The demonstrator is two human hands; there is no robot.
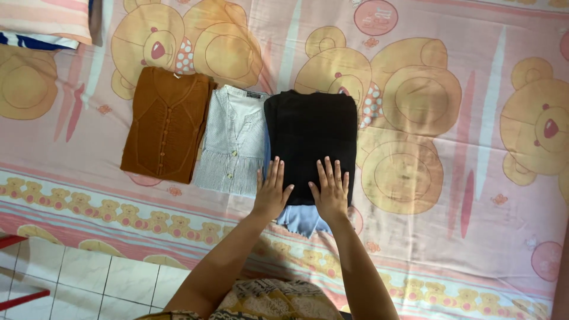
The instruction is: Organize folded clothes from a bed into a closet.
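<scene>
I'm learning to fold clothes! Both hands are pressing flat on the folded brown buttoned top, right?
Not quite. In the head view the left hand and right hand press flat on the folded black knitted garment, not the folded brown buttoned top, which lies untouched at the left end of the row.

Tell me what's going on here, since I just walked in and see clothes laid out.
A person presses both hands flat on a folded black garment lying on a bear-print sheet. The left hand and right hand rest side by side on its near edge, fingers spread. A light blue piece sticks out from underneath. Beside it lie a folded striped shirt and a folded brown top, in a row.
</scene>
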